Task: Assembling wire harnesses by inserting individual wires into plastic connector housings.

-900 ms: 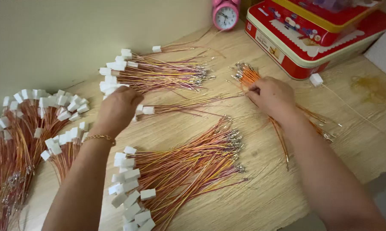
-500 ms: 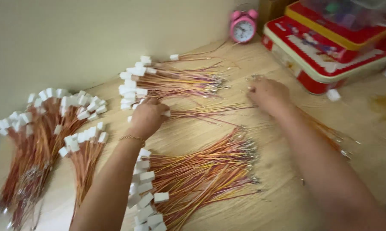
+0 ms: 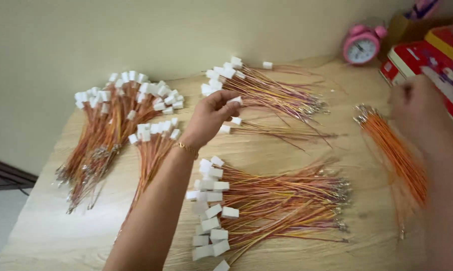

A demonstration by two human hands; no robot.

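A pale wooden worktop point(image 3: 296, 150) seen from above, strewn with bundles of thin orange and red wires, each ending in a small white plastic connector. At far left lies a large fanned bundle point(image 3: 111, 125), with a smaller bundle point(image 3: 153, 145) just beside it. Near the middle, the left hand point(image 3: 209, 118) has its fingers pinched together on one white connector point(image 3: 235, 100), at the edge of the upper wire bundle point(image 3: 266, 93); a few loose wires lie just below. In front sits another big bundle point(image 3: 266, 203), connectors stacked at its left end. To the right, the right hand point(image 3: 417, 108) is blurred, so its grip cannot be told; it hovers by a sheaf of plain orange wires point(image 3: 394, 153). A pink alarm clock point(image 3: 361, 46) and a red tin point(image 3: 432, 65) stand behind. The wires look light, limp and tangle-prone; the rigid connector seems the surest place to hold.
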